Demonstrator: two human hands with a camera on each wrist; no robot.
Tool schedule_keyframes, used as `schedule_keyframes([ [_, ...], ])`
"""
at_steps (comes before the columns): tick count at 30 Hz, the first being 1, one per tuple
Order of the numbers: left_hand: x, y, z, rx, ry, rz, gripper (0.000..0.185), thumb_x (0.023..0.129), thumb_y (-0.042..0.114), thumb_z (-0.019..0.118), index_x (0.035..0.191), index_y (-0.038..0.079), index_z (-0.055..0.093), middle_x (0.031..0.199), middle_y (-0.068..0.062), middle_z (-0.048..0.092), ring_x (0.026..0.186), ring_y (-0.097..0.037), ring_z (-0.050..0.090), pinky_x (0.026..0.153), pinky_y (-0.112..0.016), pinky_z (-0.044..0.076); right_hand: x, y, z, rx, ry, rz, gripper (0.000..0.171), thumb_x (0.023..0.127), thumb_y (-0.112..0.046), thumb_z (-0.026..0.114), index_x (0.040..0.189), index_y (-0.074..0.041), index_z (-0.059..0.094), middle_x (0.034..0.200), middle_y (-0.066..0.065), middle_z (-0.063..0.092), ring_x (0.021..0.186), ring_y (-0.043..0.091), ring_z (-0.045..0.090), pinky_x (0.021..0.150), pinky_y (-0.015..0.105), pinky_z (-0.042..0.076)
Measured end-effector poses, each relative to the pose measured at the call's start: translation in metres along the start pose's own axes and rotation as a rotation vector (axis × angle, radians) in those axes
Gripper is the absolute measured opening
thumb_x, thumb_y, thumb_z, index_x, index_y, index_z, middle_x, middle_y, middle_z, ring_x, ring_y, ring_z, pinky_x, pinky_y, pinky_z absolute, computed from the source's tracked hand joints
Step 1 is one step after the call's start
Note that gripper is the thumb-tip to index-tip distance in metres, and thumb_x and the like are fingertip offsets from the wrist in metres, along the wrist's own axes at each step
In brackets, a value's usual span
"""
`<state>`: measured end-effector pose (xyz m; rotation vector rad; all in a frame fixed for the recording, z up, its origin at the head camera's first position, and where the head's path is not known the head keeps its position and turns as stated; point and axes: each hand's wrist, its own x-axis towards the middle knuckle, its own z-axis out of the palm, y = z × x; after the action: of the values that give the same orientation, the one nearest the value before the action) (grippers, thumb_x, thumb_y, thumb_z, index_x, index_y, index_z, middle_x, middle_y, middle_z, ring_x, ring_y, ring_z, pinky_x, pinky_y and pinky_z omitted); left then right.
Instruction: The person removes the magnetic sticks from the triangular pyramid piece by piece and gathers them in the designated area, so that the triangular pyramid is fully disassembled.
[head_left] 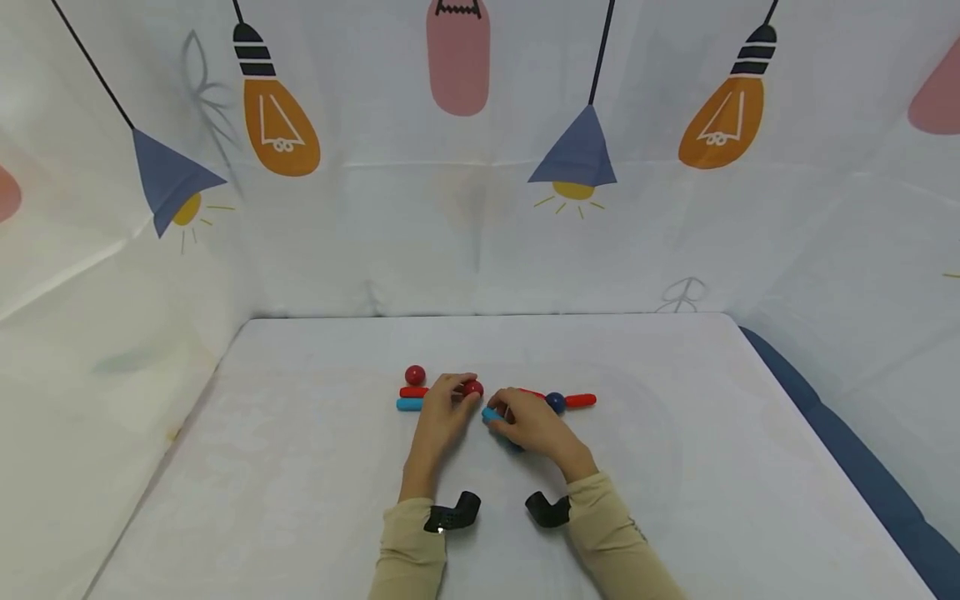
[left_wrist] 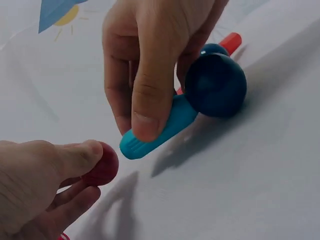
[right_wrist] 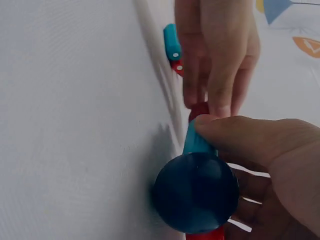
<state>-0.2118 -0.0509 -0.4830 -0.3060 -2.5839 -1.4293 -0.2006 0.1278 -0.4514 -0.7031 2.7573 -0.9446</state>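
My left hand (head_left: 441,421) pinches a red ball (left_wrist: 103,165) between thumb and fingers. Facing it, my right hand (head_left: 536,423) grips a light-blue rod (left_wrist: 162,131), thumb along its side. A dark-blue ball (left_wrist: 216,85) sits at that rod's far end, and in the right wrist view the same ball (right_wrist: 196,192) fills the lower middle. The rod's free end points at the red ball; in the right wrist view the two overlap. In the head view my right hand mostly hides the rod and its blue ball.
Behind my right hand lies a second dark-blue ball (head_left: 555,402) with a red rod (head_left: 581,401) on its right and more red on its left. Left of my left hand are a loose red ball (head_left: 415,375), a red rod (head_left: 413,392) and a light-blue rod (head_left: 408,405) on the white table (head_left: 315,467).
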Motion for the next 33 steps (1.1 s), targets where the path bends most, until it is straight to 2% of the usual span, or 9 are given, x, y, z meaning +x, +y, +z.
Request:
schedule_keyframes([
  [4,0.011,0.004,-0.011,0.051,0.024,0.055,0.034,0.085,0.01,0.069,0.118,0.006,0.064,0.109,-0.012,0.062,0.098,-0.024,0.064,0.087,-0.035,0.054,0.0,0.0,-0.003,-0.003,0.012,0.016,0.022,0.089,-0.022,0.066,0.108,-0.011,0.063,0.084,-0.004,0.061,0.072,0.008,0.053,0.06,0.02,0.045],
  [9,0.03,0.006,-0.034,0.229,0.002,0.099,0.032,0.084,0.011,0.07,0.116,0.006,0.065,0.11,-0.013,0.062,0.098,-0.026,0.062,0.085,-0.038,0.052,-0.002,0.001,-0.012,0.004,-0.059,0.015,0.03,0.088,-0.023,0.066,0.114,-0.009,0.062,0.093,0.0,0.063,0.081,0.01,0.057,0.069,0.024,0.049],
  [16,0.046,-0.001,-0.055,0.523,-0.126,0.121,0.03,0.083,0.016,0.072,0.113,0.012,0.068,0.111,-0.008,0.065,0.099,-0.027,0.062,0.082,-0.045,0.049,-0.013,0.001,-0.026,-0.012,-0.241,0.087,0.052,0.081,-0.024,0.074,0.127,-0.01,0.055,0.112,0.002,0.061,0.097,0.016,0.055,0.089,0.038,0.05],
  [20,0.047,-0.006,-0.058,0.602,-0.182,0.119,0.03,0.084,0.017,0.071,0.113,0.013,0.067,0.113,-0.009,0.065,0.102,-0.029,0.061,0.086,-0.051,0.045,-0.013,0.002,-0.025,-0.029,-0.256,0.076,0.052,0.082,-0.023,0.073,0.129,-0.012,0.054,0.111,0.001,0.061,0.097,0.015,0.053,0.089,0.037,0.05],
  [24,0.045,-0.01,-0.059,0.611,-0.184,0.114,0.031,0.084,0.018,0.071,0.115,0.014,0.065,0.116,-0.01,0.063,0.105,-0.031,0.059,0.091,-0.054,0.042,-0.012,0.004,-0.022,-0.02,-0.227,0.057,0.044,0.085,-0.024,0.07,0.126,-0.013,0.057,0.107,-0.001,0.061,0.097,0.014,0.054,0.087,0.034,0.05],
  [26,0.042,-0.01,-0.057,0.588,-0.149,0.13,0.032,0.084,0.018,0.071,0.115,0.014,0.065,0.117,-0.01,0.062,0.105,-0.031,0.059,0.093,-0.055,0.041,-0.011,0.005,-0.021,-0.013,-0.212,0.059,0.041,0.086,-0.025,0.068,0.125,-0.014,0.058,0.106,-0.003,0.061,0.096,0.013,0.053,0.087,0.034,0.049],
  [30,0.03,-0.006,-0.048,0.488,-0.036,0.185,0.028,0.084,0.014,0.071,0.111,0.013,0.066,0.114,-0.009,0.062,0.099,-0.03,0.059,0.088,-0.051,0.045,-0.009,0.008,-0.018,0.0,-0.162,0.034,0.038,0.087,-0.025,0.067,0.122,-0.013,0.06,0.106,-0.002,0.062,0.094,0.013,0.053,0.087,0.036,0.049],
  [32,0.021,-0.001,-0.04,0.409,-0.029,0.225,0.026,0.084,0.013,0.07,0.11,0.012,0.066,0.112,-0.009,0.062,0.098,-0.028,0.059,0.086,-0.047,0.049,-0.007,0.01,-0.016,0.002,-0.126,0.015,0.037,0.087,-0.024,0.068,0.121,-0.013,0.06,0.108,-0.001,0.063,0.095,0.013,0.055,0.088,0.036,0.049],
  [33,0.017,0.001,-0.035,0.371,-0.05,0.25,0.026,0.085,0.012,0.068,0.111,0.011,0.066,0.112,-0.009,0.061,0.099,-0.027,0.059,0.085,-0.044,0.05,-0.006,0.012,-0.015,0.001,-0.108,0.007,0.036,0.087,-0.024,0.068,0.12,-0.012,0.061,0.109,0.0,0.063,0.095,0.013,0.056,0.089,0.037,0.049],
])
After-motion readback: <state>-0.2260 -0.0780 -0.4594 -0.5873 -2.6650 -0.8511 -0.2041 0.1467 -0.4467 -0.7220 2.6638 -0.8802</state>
